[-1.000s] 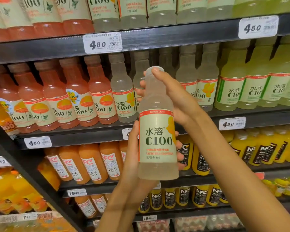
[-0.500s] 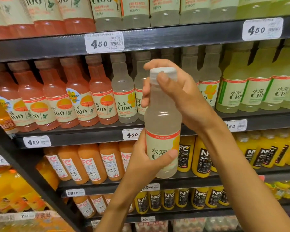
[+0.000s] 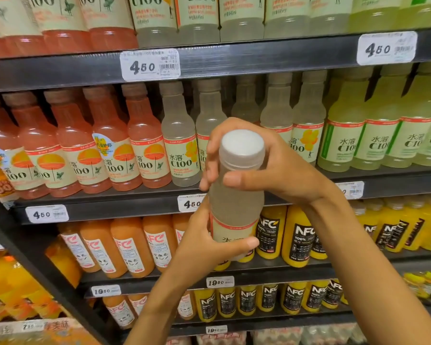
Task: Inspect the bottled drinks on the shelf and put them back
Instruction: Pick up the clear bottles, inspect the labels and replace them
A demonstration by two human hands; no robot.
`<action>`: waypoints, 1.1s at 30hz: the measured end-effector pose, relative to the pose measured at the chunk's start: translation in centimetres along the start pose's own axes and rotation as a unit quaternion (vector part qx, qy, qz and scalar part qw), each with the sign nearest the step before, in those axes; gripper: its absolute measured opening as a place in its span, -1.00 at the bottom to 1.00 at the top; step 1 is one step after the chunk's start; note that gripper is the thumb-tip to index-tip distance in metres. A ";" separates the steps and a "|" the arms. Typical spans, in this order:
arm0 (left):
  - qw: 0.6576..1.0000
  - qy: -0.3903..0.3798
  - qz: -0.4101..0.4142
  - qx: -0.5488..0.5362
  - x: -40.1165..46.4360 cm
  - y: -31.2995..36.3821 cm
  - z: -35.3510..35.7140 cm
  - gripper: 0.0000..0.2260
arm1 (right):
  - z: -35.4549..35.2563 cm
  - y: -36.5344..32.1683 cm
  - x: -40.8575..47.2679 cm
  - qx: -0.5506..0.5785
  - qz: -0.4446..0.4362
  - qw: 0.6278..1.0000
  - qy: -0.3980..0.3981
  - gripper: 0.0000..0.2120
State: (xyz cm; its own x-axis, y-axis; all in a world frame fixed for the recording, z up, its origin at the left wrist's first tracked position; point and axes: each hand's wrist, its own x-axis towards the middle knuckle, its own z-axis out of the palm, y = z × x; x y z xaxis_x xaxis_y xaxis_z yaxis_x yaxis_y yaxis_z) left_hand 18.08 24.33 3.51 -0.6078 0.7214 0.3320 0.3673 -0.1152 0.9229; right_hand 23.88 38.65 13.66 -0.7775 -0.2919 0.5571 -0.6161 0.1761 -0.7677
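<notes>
Fingers (image 3: 210,155) of the right hand (image 3: 279,170) curl round the neck of a pale bottle (image 3: 235,205), just under its white cap (image 3: 243,145), with the thumb lying across the front of the neck. Lower down, the left hand (image 3: 202,242) grips the bottle's labelled body, thumb wrapped across the label. Both hands hold the bottle clear of the shelf (image 3: 110,210), tilted so the cap leans toward the camera. Behind it stand rows of pink, clear and green bottles; orange and yellow juice bottles fill the shelf below. White price tags (image 3: 149,66) reading 4.50 sit on the shelf edges.
</notes>
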 end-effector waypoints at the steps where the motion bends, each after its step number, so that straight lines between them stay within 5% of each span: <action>1: 1.000 -0.002 -0.010 -0.012 -0.1 0.0 0.2 -0.40 | -0.1 0.3 0.1 0.025 0.010 1.000 0.004 -0.77; 12: 0.989 0.005 -0.082 -0.123 -1.3 -0.1 1.5 -0.65 | -0.3 3.2 0.8 0.117 0.083 0.956 0.255 -0.85; 16: 0.972 -0.015 -0.132 -0.191 -1.6 0.3 1.2 -0.53 | -1.3 3.7 0.9 0.180 0.149 0.948 0.216 -0.71; 23: 0.921 -0.080 -0.168 -0.343 -1.6 0.9 1.9 -0.40 | -0.4 4.8 1.3 0.360 0.132 0.902 0.199 -0.77; 33: 0.974 0.013 -0.120 -0.189 -2.0 0.5 1.1 -0.36 | -0.8 2.5 1.7 0.156 0.125 0.925 0.324 -0.73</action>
State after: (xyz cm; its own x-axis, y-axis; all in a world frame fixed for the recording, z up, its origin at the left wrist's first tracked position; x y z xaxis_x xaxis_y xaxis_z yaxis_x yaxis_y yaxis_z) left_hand 20.25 23.63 3.12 -0.6635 0.7418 0.0972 -0.0714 -0.1922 0.9788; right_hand 20.89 39.37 12.98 -0.8648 0.3639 0.3459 -0.4199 -0.1465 -0.8957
